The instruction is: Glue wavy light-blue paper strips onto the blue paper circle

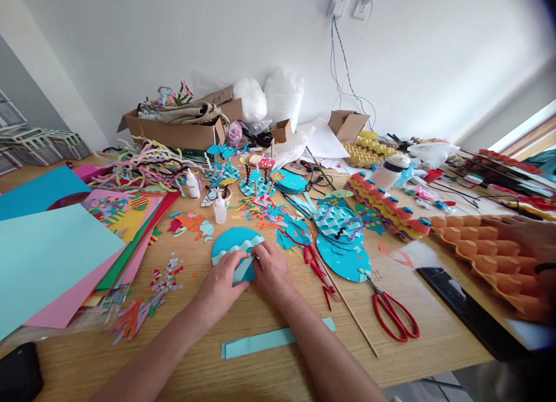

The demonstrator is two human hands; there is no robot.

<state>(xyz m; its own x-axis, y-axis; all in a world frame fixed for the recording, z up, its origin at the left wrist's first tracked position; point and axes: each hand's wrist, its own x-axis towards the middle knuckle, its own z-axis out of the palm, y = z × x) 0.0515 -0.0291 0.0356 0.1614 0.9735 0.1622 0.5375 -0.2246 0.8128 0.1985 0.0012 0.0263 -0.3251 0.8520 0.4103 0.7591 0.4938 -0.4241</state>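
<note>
I see both of my hands close together near the middle of the bench (pixel 434 347). My left hand (pixel 222 279) comes in from 7 o'clock and my right hand (pixel 273 274) from 5 o'clock. Their fingertips meet at the 6 o'clock edge of the blue paper circle (pixel 232 241). The rest of the circle lies flat at 12 o'clock from my hands. A pale wavy strip (pixel 243 269) sits under my fingertips, on the near part of the circle. Both hands are curled, with the fingers bent down onto that strip. I cannot tell if they pinch it or only press it flat. Another pale wave already crosses the circle from about 8 o'clock to 2 o'clock. Both hands are about the same way from the circle. A loose pale strip (pixel 278 339) lies at 6 o'clock from my hands, and its long side runs from 8 o'clock to 2 o'clock. The red scissors (pixel 393 315) lie at 4 o'clock, closer to my right hand. The glue bottle (pixel 220 208) stands at 12 o'clock, past the circle.
</note>
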